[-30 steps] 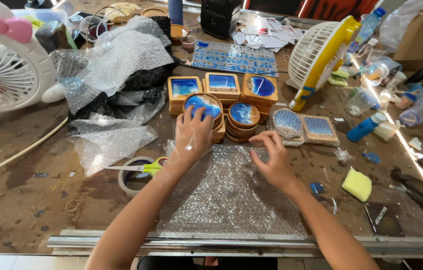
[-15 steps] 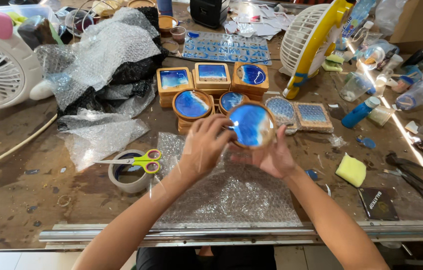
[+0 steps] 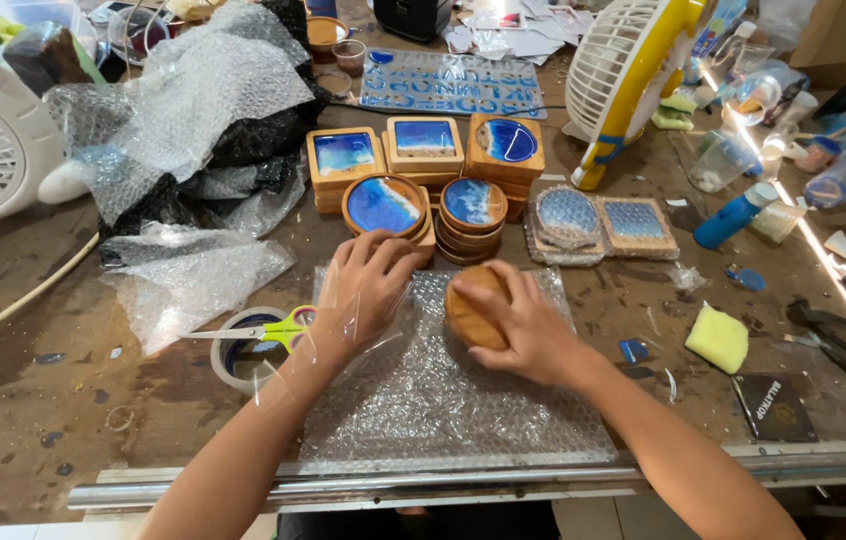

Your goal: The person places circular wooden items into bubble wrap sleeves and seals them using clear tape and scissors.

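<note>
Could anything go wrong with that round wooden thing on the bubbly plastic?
Maybe. The right hand presses the round coaster face down, so grit on the bubble wrap might scratch its face. The left hand sits close to the coaster stacks; a bump could topple them. Scissors lie by the left wrist, and a sweep could knock them.

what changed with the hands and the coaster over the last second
The right hand picked a round wooden coaster off the stack, lifted it blue side up, then turned it over and pressed it onto the bubble wrap sheet. The left hand stays on the sheet. The scissors on the tape roll stayed put.
</note>
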